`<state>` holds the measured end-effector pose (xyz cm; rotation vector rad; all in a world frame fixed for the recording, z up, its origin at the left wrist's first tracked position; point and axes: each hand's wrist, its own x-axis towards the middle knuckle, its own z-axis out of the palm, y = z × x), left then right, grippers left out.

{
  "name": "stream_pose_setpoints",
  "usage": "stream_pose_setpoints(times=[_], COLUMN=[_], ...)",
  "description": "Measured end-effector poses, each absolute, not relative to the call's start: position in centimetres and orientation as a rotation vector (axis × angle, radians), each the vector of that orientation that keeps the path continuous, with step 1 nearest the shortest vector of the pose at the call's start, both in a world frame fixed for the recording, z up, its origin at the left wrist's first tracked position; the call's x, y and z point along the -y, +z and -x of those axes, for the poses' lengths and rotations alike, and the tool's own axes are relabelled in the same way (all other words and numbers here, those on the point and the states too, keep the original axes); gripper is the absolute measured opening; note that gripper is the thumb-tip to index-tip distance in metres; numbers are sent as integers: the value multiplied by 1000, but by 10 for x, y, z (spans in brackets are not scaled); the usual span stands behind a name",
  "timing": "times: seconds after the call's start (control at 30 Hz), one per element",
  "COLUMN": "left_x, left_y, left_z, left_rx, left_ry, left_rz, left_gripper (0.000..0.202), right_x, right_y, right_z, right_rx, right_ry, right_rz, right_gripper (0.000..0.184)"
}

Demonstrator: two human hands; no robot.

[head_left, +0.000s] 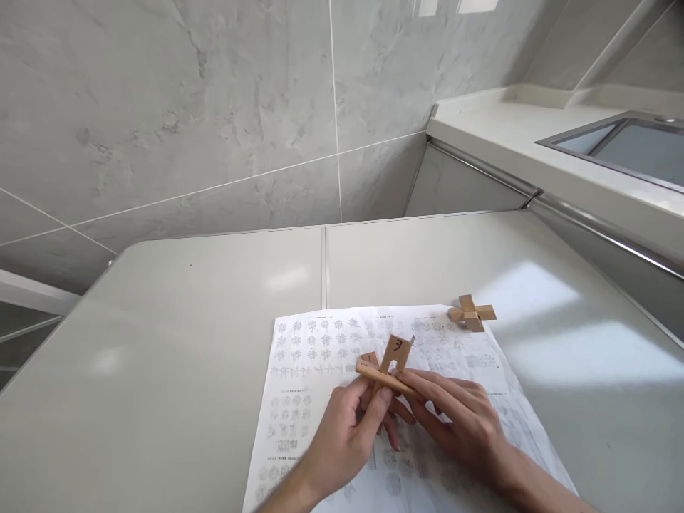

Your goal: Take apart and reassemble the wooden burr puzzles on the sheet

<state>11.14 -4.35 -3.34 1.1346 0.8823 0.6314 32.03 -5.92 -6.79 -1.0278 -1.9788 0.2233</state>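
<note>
My left hand (350, 427) and my right hand (459, 417) together grip a few wooden puzzle pieces (387, 377) above a printed sheet. One long piece lies slanted across both hands, pinched by my left thumb and by my right fingers. From it a notched piece marked "3" (397, 349) stands up, its arch-shaped cut-out near my right fingertips. Another numbered piece shows behind the long one at its left end. Some of my left fingers are hidden under the wood.
The sheet (310, 420) carries rows of small line diagrams. At its far right corner sits an assembled wooden cross-shaped puzzle (471, 313). Beneath is a pale table (187, 370) with a seam. A grey tiled wall stands behind, and a counter with a sink (630, 149) is at the right.
</note>
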Motion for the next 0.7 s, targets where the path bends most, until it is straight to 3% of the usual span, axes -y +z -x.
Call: stream_pose_setpoints(times=[0.23,0.53,0.7], left_x=[34,24,26], left_y=[-30,-29,-29], left_z=[-103,-92,-92], left_rx=[-973,-1124,-1126], left_ry=[798,929,890], left_rz=[-1081,-1065,-1079], left_gripper=[41,40,39], right_x=[57,57,56], right_y=[-72,-69,-73], right_z=[-322,-326,-324], right_rx=[2017,2336,2469], right_ry=[360,558,583], right_rz=[1205,1107,1088], right_gripper=[37,90,95])
